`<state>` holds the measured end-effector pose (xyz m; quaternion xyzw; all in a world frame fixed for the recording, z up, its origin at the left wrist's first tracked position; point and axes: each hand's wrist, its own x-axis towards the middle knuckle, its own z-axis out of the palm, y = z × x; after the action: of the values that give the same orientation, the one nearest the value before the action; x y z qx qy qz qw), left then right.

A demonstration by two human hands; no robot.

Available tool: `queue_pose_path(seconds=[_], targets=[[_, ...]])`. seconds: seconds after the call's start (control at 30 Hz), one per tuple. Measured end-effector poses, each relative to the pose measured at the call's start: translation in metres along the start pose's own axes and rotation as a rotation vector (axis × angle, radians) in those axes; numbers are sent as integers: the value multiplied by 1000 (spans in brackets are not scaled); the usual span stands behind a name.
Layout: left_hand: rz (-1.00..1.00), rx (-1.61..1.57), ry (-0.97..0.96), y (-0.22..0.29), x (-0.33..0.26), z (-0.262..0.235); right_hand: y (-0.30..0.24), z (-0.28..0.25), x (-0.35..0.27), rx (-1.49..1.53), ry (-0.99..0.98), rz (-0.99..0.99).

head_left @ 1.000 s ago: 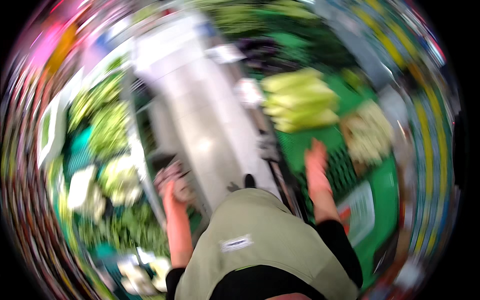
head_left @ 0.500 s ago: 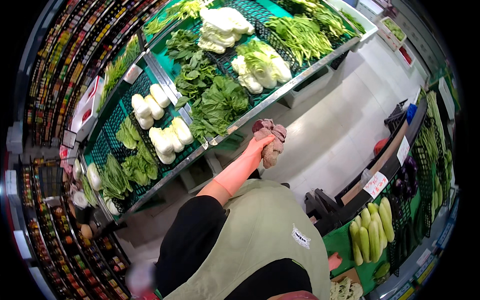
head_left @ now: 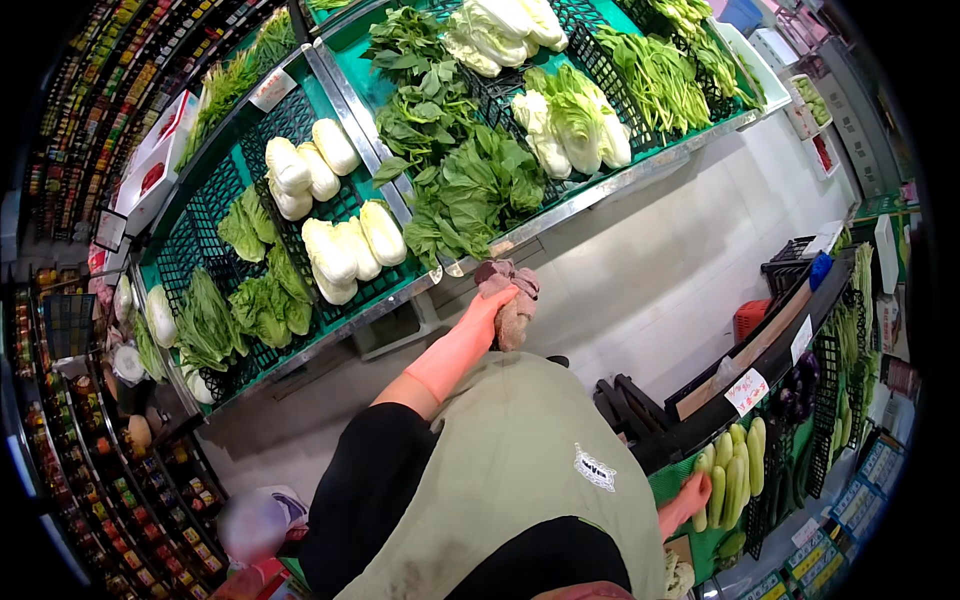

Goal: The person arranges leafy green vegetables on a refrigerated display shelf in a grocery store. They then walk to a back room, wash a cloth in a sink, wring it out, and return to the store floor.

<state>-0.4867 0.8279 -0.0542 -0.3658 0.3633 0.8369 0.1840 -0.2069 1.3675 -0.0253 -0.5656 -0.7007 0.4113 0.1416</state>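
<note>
Apron (head_left: 490, 460), olive green, fills the foreground. Just past it, the gloved left hand (head_left: 492, 312) has its fingers wrapped around a crumpled pinkish-brown rag (head_left: 515, 330). The gloved right hand (head_left: 687, 502) is beside pale green gourds (head_left: 735, 470); whether its fingers grip anything, I cannot tell. A metal edge (head_left: 600, 194) stands between rag and leafy greens (head_left: 480, 195). Farther off, packed shelves (head_left: 130, 130) curve away.
</note>
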Motion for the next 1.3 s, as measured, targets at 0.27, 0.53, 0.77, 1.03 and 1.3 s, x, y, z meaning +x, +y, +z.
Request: queue_pose_path(seconds=[0.27,0.53,0.77,1.03,1.3], targets=[[-67,-23,-58,23,12,5,-99,164,-47,609,-334,409],[-76,-95,-317,26,46,37,-108,237,0,645,-416,588],[-105,-68,-203,13,79,107,-32,348,178,917,-720,720],[-25,-59,-54,-6,101,216,-286,534,185,901,-955,669],[-9,5,-188,-26,162,318,-309,565,247,515,-982,513]])
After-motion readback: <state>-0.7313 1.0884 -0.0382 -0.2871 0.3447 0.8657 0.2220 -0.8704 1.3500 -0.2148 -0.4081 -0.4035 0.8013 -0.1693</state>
